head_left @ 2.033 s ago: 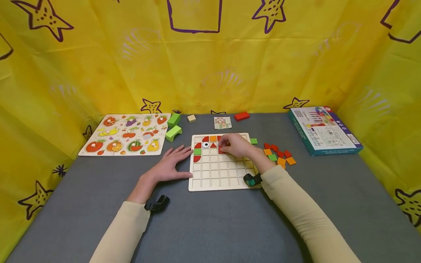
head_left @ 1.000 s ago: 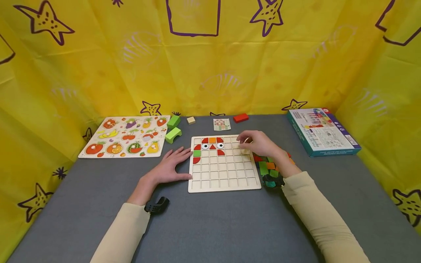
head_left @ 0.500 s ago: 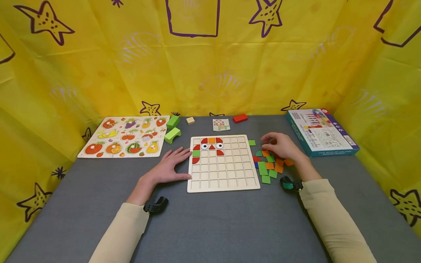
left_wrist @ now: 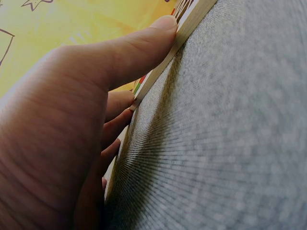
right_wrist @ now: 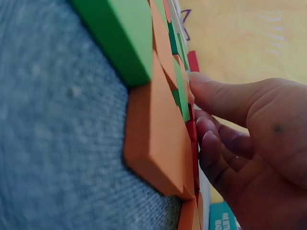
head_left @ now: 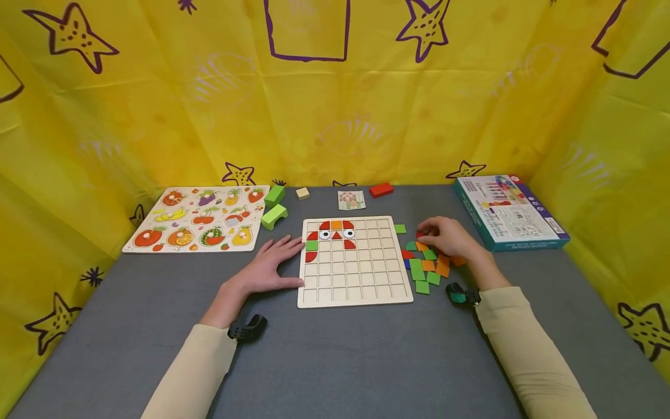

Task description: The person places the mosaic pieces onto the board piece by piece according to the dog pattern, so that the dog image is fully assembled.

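A wooden grid board (head_left: pixel 356 279) lies in the middle of the table. Red rounded tiles, an orange square (head_left: pixel 336 225), a green square (head_left: pixel 312 245), a red triangle (head_left: pixel 336 236) and two eye tiles (head_left: pixel 349 234) fill part of its upper left. My left hand (head_left: pixel 268 269) has its fingers spread, fingertips and thumb against the board's left edge. My right hand (head_left: pixel 447 235) is at the loose tile pile right of the board, thumb and index finger pinching a small red tile (head_left: pixel 420 235). In the right wrist view, green tiles and an orange tile (right_wrist: pixel 165 148) stand close before those fingers.
A fruit puzzle board (head_left: pixel 201 218) lies at the left, with green blocks (head_left: pixel 274 216) beside it. Behind the grid are a beige block (head_left: pixel 302 193), a small picture card (head_left: pixel 351 200) and a red block (head_left: pixel 381 190). A flat box (head_left: pixel 513 212) sits at the right.
My right hand has left the board and moved right to the tile pile, where its fingers have closed on a red tile. A second eye tile now shows on the board. My left hand stays put.
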The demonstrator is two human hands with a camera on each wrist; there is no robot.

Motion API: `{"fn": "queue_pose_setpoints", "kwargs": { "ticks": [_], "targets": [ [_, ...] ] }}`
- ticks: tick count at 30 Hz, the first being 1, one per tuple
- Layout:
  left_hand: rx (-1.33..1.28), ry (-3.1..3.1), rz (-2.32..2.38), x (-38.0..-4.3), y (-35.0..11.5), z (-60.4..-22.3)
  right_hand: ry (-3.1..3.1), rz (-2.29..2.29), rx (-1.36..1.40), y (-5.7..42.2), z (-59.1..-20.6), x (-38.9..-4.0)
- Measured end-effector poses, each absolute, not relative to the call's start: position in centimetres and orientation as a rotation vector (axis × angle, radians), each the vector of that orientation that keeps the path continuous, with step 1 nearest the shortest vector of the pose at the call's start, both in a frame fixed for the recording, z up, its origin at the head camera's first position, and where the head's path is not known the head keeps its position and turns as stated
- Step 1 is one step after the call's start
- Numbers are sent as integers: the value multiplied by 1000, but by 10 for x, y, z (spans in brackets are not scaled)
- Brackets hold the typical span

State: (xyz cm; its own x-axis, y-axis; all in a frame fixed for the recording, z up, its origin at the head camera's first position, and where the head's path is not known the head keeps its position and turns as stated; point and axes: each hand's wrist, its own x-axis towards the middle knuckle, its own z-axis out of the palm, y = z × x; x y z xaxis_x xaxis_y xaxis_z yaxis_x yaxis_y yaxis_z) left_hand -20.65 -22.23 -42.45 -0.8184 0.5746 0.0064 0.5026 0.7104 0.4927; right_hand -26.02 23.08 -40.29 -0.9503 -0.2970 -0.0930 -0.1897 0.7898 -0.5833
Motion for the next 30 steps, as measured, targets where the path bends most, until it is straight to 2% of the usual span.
{"fn": "queue_pose_setpoints", "kwargs": {
  "ticks": [18,30],
  "targets": [
    [882,2760,725,-206,-223,-427,2832,-927,-399,226,-408,-257],
    [892,2765,732,-209,-223,-425,2773,-1098,-461,223,-395,-254]
  ]
}}
